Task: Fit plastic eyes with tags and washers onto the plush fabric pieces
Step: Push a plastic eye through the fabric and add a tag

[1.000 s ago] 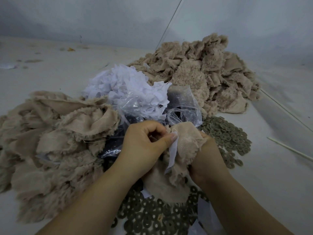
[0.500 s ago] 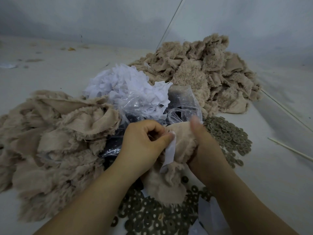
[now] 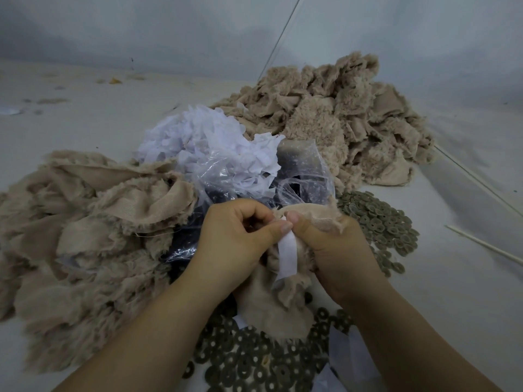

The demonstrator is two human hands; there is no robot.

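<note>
Beige plush piece (image 3: 271, 312) with white tag (image 3: 287, 257), both hands' (image 3: 235, 239) (image 3: 334, 247) grip pinching it.

The plush piece (image 3: 271, 312) is beige cloth, fuzzy at the edges, with a smooth woven back. The tag (image 3: 287, 257) is white, matt and ribbon-like. The washers (image 3: 379, 224) look like dull, dark metal discs. The bag (image 3: 305, 176) is thin, glossy, crinkled clear plastic. The white scraps (image 3: 203, 142) look papery and matt. The tabletop (image 3: 70, 128) is pale, matt and smooth.
</note>
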